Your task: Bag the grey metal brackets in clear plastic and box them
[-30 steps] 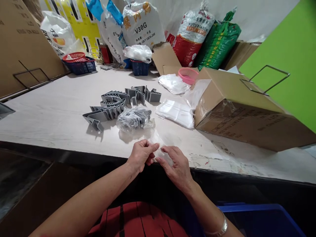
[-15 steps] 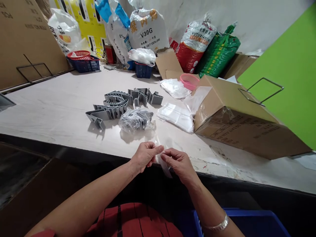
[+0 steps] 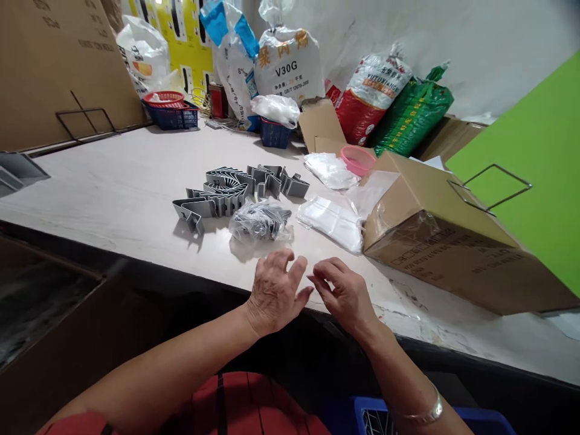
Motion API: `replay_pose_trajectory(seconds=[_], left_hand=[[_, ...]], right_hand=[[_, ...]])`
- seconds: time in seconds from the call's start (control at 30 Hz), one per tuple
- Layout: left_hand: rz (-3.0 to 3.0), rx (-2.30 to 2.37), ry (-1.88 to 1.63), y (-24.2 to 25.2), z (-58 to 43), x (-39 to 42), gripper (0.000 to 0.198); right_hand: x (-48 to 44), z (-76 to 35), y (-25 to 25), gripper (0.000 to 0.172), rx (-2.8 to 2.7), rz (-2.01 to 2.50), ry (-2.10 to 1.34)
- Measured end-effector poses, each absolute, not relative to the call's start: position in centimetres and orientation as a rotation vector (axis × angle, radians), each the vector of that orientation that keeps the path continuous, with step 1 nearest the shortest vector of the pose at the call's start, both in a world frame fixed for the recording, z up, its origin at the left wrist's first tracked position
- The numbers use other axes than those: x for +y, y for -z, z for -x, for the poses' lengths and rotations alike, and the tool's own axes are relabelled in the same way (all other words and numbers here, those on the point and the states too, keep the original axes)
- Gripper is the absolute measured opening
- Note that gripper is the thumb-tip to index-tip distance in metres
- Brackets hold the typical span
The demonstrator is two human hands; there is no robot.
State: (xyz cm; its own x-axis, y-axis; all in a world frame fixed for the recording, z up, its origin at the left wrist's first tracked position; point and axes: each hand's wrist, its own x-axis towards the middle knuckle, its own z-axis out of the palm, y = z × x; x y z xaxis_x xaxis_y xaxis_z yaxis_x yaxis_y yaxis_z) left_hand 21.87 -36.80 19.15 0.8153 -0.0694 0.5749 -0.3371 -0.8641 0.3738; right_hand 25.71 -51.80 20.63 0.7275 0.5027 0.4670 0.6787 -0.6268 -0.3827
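My left hand is over the table's front edge with its fingers apart and nothing seen in it. Close to its right, my right hand has thumb and forefinger brought near each other; whether a thin clear piece is between them is too small to tell. A clear plastic bag of metal parts lies just beyond my left hand. Behind it stand grey bent metal brackets in a curved row. Flat clear bags lie to the right, beside the carton.
A large carton with a wire handle stands at the right. Baskets, a pink bowl and full sacks line the back. A blue crate is below the table.
The clear plastic strip between my hands is no longer visible. My left hand has opened and turned palm down. The view has shifted, so the table items appear further right.
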Motion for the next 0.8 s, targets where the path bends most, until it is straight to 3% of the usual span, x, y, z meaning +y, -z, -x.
replay_pose_trajectory(seconds=[0.1,0.33,0.47,0.57,0.67,0.8], left_hand=[[-2.640,-0.365,-0.701,-19.1,-22.3,-36.5,0.017],[-2.597,-0.238,-0.700,-18.9,-23.1,-34.7,0.023],[-2.653,-0.363,-0.613,-18.5,-23.3,-33.9,0.020],[-2.675,-0.521,-0.492,-17.5,-23.3,-33.8,0.010],[-2.718,-0.631,-0.392,-16.2,-23.8,-34.0,0.013],[-2.751,-0.518,-0.279,-14.8,-24.5,-34.3,0.018]], right_hand=[[-51.5,-25.6,-20.4,0.014,-0.999,2.363,0.498],[-51.6,-25.6,-19.0,0.018,-0.897,2.848,0.475],[-52.8,-26.7,-17.7,0.009,-0.672,2.804,0.373],[-54.4,-28.1,-17.7,0.019,-0.572,2.592,0.178],[-55.2,-29.6,-19.5,0.029,-0.495,2.572,0.009],[-50.4,-29.8,-23.6,0.036,-0.425,2.549,0.322]])
